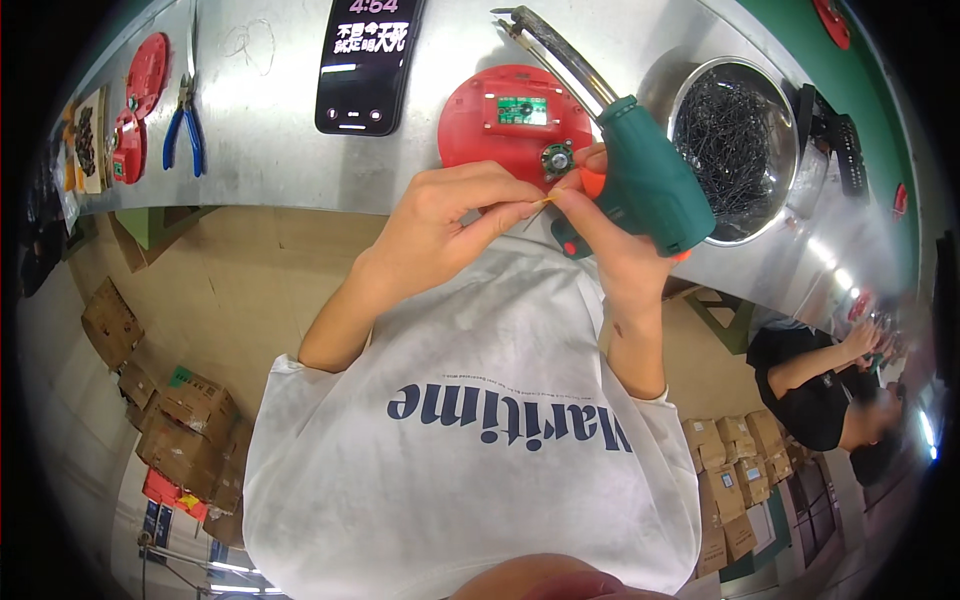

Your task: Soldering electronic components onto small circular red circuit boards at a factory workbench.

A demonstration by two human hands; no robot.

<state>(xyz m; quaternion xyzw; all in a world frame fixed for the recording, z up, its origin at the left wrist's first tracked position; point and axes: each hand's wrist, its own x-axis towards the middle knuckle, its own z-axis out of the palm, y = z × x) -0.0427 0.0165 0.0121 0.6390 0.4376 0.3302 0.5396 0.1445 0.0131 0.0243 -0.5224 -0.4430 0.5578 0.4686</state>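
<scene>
My right hand [625,250] is closed around the handle of a green soldering gun [650,180], whose metal barrel and tip point away to the upper left. Its thumb and a fingertip also pinch the end of a thin yellow wire [549,199]. At the same spot my left hand [450,225] closes thumb and forefinger on that wire, the two hands almost touching. Just beyond the fingers lies a round red plastic cover [465,125] with a green circuit board [522,111] set in it. A small round metal-and-black part [556,159] sits at its near edge, partly hidden by fingers.
On the right stands a metal bowl [792,170] of black wires [722,135]. A phone [363,70] lies past my left hand. Blue-handled pliers [184,130] and red plastic parts [147,75] are at far left. A co-worker [815,375] sits at right.
</scene>
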